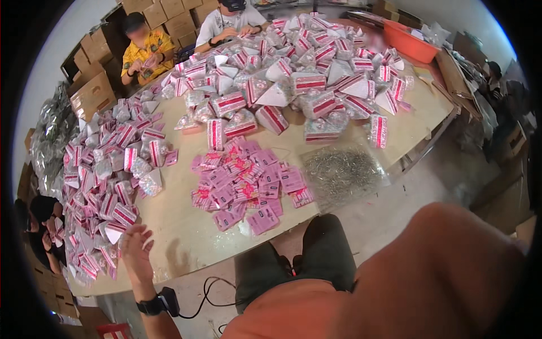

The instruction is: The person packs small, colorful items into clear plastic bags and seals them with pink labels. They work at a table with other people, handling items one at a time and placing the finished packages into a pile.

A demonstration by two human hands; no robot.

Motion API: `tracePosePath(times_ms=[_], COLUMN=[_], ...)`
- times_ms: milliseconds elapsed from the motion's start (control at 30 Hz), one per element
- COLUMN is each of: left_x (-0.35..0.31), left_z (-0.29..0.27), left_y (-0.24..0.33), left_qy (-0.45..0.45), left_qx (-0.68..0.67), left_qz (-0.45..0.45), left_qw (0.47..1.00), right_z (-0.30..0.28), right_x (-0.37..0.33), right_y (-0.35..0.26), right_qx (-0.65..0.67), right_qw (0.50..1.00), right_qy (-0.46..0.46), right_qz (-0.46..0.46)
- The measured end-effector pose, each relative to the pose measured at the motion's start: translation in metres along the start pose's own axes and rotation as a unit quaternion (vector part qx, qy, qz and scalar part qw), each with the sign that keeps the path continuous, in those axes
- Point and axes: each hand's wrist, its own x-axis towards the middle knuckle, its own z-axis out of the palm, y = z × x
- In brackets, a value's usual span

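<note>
My left hand hovers over the table's left front side, its fingers apart and slightly curled, and I see nothing in it. Right by its fingertips lies a white wedge-shaped piece, at the edge of a left-hand heap of bagged cake-slice shapes with pink stripes. Only my bent right arm shows at the lower right; the hand itself is out of the picture. Before me lies a loose pile of pink printed cards. Beside it, a clear plastic sheet or bag carries many small metal pieces.
A larger heap of bagged wedges covers the far side of the table. At the back right stands an orange basin. Several people sit around the table, one in a yellow shirt. A black cable runs from my left wristband.
</note>
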Motion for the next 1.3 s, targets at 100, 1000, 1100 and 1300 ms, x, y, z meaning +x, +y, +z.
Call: tracePosePath(times_ms=[100, 1000, 1100, 1300], left_x=[-0.016, -0.058, -0.06, -0.058], left_z=[0.049, 0.186, 0.183, 0.183], left_y=[0.003, -0.064, -0.066, -0.068], left_qy=[-0.061, -0.213, -0.203, -0.188], left_qx=[0.041, 0.414, 0.393, 0.375], left_qz=[-0.01, 0.325, 0.3, 0.335], left_qw=[0.997, 0.823, 0.845, 0.843], right_z=[-0.001, -0.104, -0.123, -0.177], right_x=[-0.01, -0.075, -0.092, -0.143], right_y=[-0.015, -0.028, -0.02, 0.016], right_qx=[-0.029, -0.375, -0.488, -0.748], right_qw=[1.0, 0.83, 0.755, 0.543], right_qy=[0.008, 0.369, 0.312, 0.069], right_qz=[-0.009, 0.188, 0.309, 0.376])
